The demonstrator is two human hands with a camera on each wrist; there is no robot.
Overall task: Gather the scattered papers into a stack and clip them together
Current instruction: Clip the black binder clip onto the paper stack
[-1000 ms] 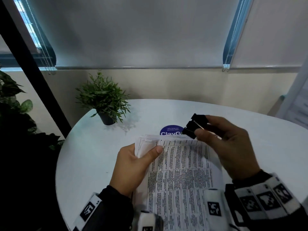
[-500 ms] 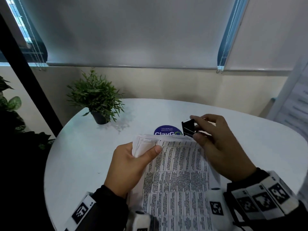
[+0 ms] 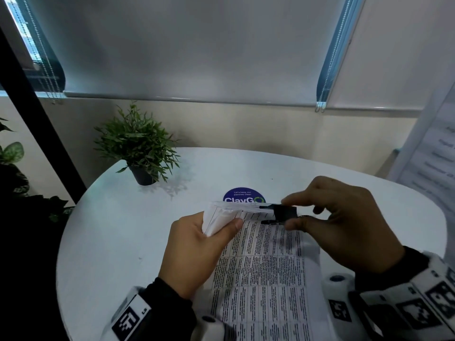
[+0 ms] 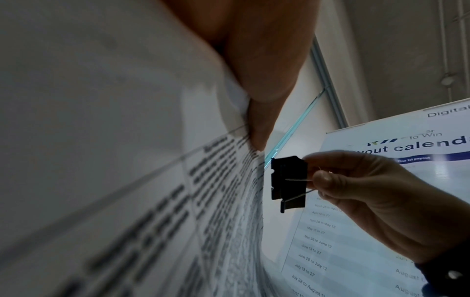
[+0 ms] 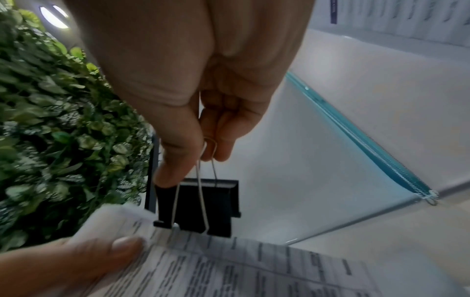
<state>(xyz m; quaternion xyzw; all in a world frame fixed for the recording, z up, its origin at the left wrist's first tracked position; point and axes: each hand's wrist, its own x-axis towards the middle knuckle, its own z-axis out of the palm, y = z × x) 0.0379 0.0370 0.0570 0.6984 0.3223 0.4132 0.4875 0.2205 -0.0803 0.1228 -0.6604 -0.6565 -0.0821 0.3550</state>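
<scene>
A stack of printed papers (image 3: 261,274) lies tilted up off the round white table (image 3: 123,232). My left hand (image 3: 197,252) grips its upper left corner, thumb on top (image 5: 127,244). My right hand (image 3: 344,225) pinches the wire handles of a black binder clip (image 3: 283,212). The binder clip (image 5: 198,207) has its jaws spread and sits at the papers' (image 5: 229,267) top edge. In the left wrist view the binder clip (image 4: 287,180) is right against the edge of the papers (image 4: 178,201).
A small potted plant (image 3: 140,148) stands at the table's back left. A blue round sticker (image 3: 243,195) lies just beyond the papers. A printed banner (image 3: 433,153) stands at the right. Larger foliage (image 3: 12,168) fills the left edge.
My right hand has brought the binder clip down and left, from above the sheets to their top edge. The left hand has lifted its corner of the stack slightly.
</scene>
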